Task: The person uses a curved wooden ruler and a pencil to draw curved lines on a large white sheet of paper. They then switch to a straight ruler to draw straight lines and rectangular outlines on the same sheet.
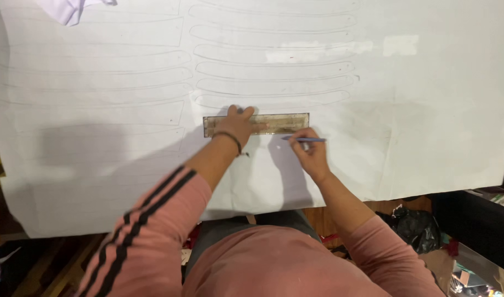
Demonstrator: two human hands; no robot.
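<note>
Head view, looking down on a large white sheet [428, 137] spread over the table, its near edge hanging toward the person. Sheet carries rows of long, narrow pencilled outlines, stacked one above another in two columns.

Left hand [240, 125]: lies flat on a long, clear, grubby ruler [285, 123], fingers spread narrow and pressed down on its left half. Dark band on the wrist. Sleeve is pink with two dark stripes.

Ruler: lies level across the sheet's middle, just below the lowest outline of the right column.

Right hand [311, 154]: fingers closed around a blue pen [304, 139], which lies nearly level, tip pointing left. Tip sits just below the ruler's lower edge, close to the left hand; whether it touches the paper cannot be told.

Upper left corner: a crumpled bit of white cloth or paper [70, 8]. Lower right, beyond the sheet: a black bag [414, 225] and mixed clutter on the floor.
</note>
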